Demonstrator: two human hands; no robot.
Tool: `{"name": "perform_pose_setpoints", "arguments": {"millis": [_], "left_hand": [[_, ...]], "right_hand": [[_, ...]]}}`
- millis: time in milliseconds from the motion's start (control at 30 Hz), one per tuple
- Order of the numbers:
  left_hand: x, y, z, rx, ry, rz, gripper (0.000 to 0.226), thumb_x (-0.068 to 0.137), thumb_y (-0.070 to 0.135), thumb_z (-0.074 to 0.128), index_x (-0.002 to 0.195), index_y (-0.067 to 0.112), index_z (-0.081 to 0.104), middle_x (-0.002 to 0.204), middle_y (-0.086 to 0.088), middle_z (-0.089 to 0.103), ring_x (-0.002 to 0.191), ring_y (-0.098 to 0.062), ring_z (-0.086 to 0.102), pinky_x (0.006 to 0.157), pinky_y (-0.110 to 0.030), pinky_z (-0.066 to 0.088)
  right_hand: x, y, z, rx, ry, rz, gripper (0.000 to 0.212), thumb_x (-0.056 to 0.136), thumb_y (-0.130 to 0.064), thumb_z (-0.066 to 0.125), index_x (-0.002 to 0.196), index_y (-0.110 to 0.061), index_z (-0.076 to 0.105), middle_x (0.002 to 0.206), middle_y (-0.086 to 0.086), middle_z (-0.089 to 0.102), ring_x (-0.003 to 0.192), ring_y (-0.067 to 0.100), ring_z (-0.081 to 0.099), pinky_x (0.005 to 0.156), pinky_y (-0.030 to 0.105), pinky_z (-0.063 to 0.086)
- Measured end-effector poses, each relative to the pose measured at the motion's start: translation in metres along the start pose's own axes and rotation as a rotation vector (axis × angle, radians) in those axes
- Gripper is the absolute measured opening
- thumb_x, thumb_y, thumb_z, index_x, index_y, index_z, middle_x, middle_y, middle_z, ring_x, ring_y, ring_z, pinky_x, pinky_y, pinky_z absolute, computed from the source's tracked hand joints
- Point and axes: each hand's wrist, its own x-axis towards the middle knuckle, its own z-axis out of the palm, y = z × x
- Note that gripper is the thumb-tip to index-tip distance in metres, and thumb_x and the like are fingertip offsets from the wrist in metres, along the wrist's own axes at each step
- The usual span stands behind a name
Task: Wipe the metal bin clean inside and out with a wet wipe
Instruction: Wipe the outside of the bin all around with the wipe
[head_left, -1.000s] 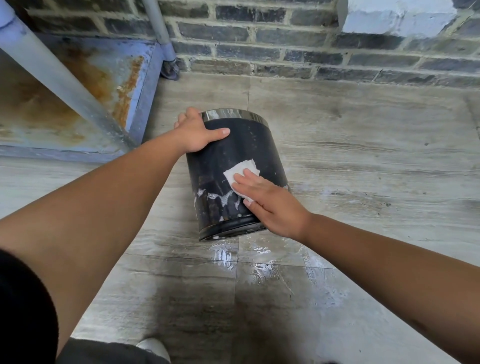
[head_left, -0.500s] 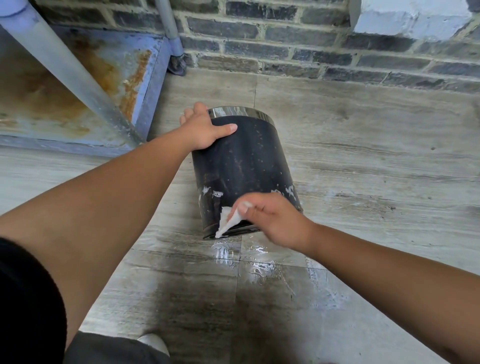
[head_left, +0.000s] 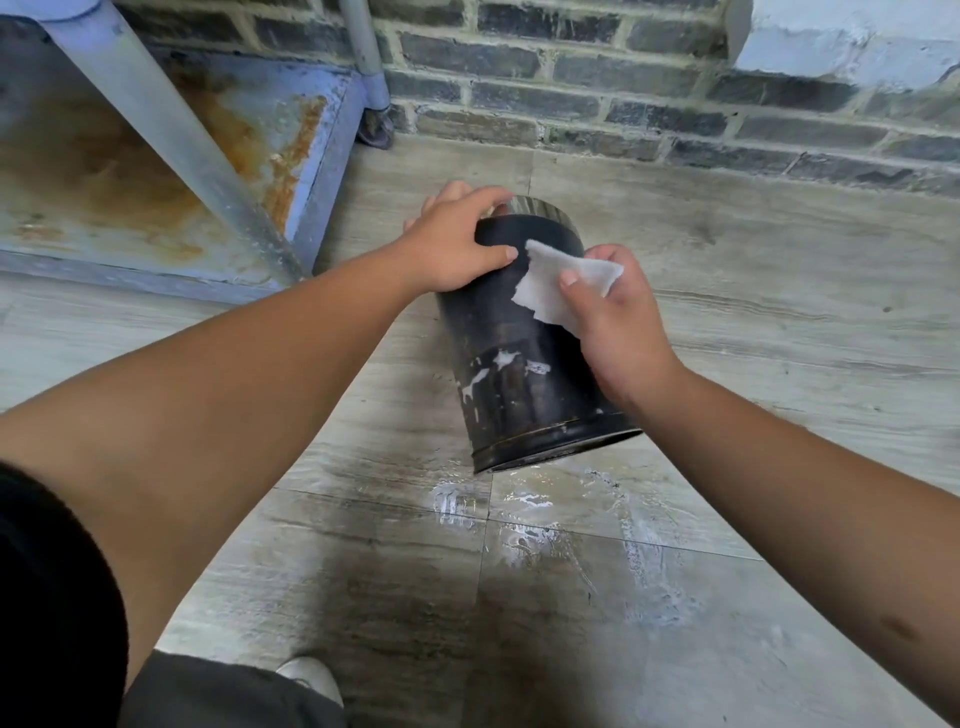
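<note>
Head view: bin (head_left: 524, 332) on the wet floor (head_left: 779, 291), tilted, its open rim away from the person. Left hand (head_left: 457, 244) is clamped over the rim end, steadying it. Right hand (head_left: 613, 322) pinches the wipe (head_left: 563, 291) against the outer wall just beside the left grip. Step in hand: outside wiping. White residue (head_left: 501, 369) lies below the wipe, toward the base; the next stroke probably calls for firm downward pressure there.
</note>
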Motion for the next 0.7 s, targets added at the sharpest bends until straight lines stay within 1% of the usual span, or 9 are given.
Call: {"name": "perform_pose_setpoints", "arguments": {"millis": [33,67,100,133,200,267,400,500,700], "left_hand": [[0.002,0.002,0.002,0.011,0.015,0.02,0.064,0.072,0.057,0.058,0.133,0.039,0.048,0.122,0.0,0.039,0.125,-0.027,0.037,0.108,-0.05,0.03],[0.003,0.004,0.005,0.026,0.03,0.035,0.061,0.076,0.055,0.059,0.134,0.039,0.049,0.123,0.0,0.039,0.126,-0.027,0.035,0.109,-0.049,0.028],[0.005,0.005,0.008,0.042,0.039,0.045,0.059,0.08,0.053,0.06,0.136,0.039,0.048,0.125,0.0,0.038,0.127,-0.028,0.033,0.11,-0.049,0.027],[0.007,0.006,0.01,0.057,0.039,0.05,0.057,0.083,0.051,0.06,0.137,0.039,0.047,0.128,-0.001,0.038,0.128,-0.028,0.031,0.11,-0.048,0.025],[0.009,0.008,0.012,0.091,0.034,0.047,0.057,0.086,0.051,0.058,0.14,0.04,0.045,0.136,-0.005,0.036,0.13,-0.028,0.029,0.111,-0.047,0.024],[0.01,0.009,0.013,0.12,0.026,0.043,0.056,0.087,0.052,0.056,0.141,0.042,0.042,0.142,-0.006,0.033,0.132,-0.029,0.027,0.111,-0.047,0.023],[0.01,0.009,0.012,0.152,0.004,0.036,0.055,0.089,0.052,0.053,0.142,0.045,0.038,0.145,-0.006,0.03,0.133,-0.028,0.024,0.11,-0.045,0.021],[0.01,0.009,0.012,0.168,-0.008,0.037,0.053,0.091,0.051,0.05,0.142,0.046,0.037,0.145,-0.005,0.029,0.133,-0.027,0.024,0.108,-0.044,0.02],[0.009,0.001,0.012,0.165,-0.035,0.02,0.055,0.092,0.047,0.048,0.145,0.047,0.032,0.148,-0.005,0.028,0.134,-0.029,0.024,0.111,-0.043,0.02]], "right_hand": [[-0.001,0.003,-0.001,-0.225,-0.017,-0.126,0.007,0.093,-0.022,0.054,0.097,-0.028,0.054,0.091,-0.009,0.061,0.08,0.005,0.057,0.074,0.028,0.045],[-0.003,0.007,-0.003,-0.415,-0.075,-0.241,0.013,0.095,-0.021,0.053,0.106,-0.027,0.058,0.099,-0.011,0.065,0.087,0.0,0.059,0.078,0.025,0.046],[-0.005,0.012,-0.005,-0.548,-0.172,-0.325,0.023,0.097,-0.016,0.052,0.118,-0.023,0.061,0.114,-0.007,0.067,0.104,-0.001,0.059,0.088,0.023,0.046],[-0.006,0.016,-0.008,-0.64,-0.281,-0.387,0.032,0.097,-0.01,0.052,0.128,-0.019,0.059,0.129,-0.001,0.063,0.122,0.003,0.05,0.102,0.022,0.041],[-0.011,0.019,-0.011,-0.758,-0.45,-0.479,0.042,0.096,-0.002,0.052,0.135,-0.016,0.055,0.142,0.004,0.052,0.137,0.01,0.032,0.114,0.033,0.028],[-0.015,0.019,-0.016,-0.794,-0.548,-0.513,0.043,0.094,-0.001,0.053,0.135,-0.015,0.055,0.143,0.005,0.052,0.139,0.014,0.028,0.116,0.043,0.023],[-0.026,0.019,-0.024,-0.817,-0.7,-0.613,0.04,0.092,-0.001,0.057,0.13,-0.009,0.059,0.137,0.008,0.058,0.14,0.023,0.033,0.115,0.044,0.022],[-0.031,0.019,-0.024,-0.847,-0.746,-0.688,0.038,0.089,0.001,0.06,0.126,-0.007,0.062,0.131,0.009,0.063,0.137,0.03,0.042,0.113,0.047,0.028],[-0.05,0.022,-0.019,-0.807,-0.795,-0.741,0.032,0.088,-0.001,0.058,0.119,-0.003,0.067,0.124,0.009,0.067,0.13,0.027,0.051,0.111,0.045,0.034]]}}
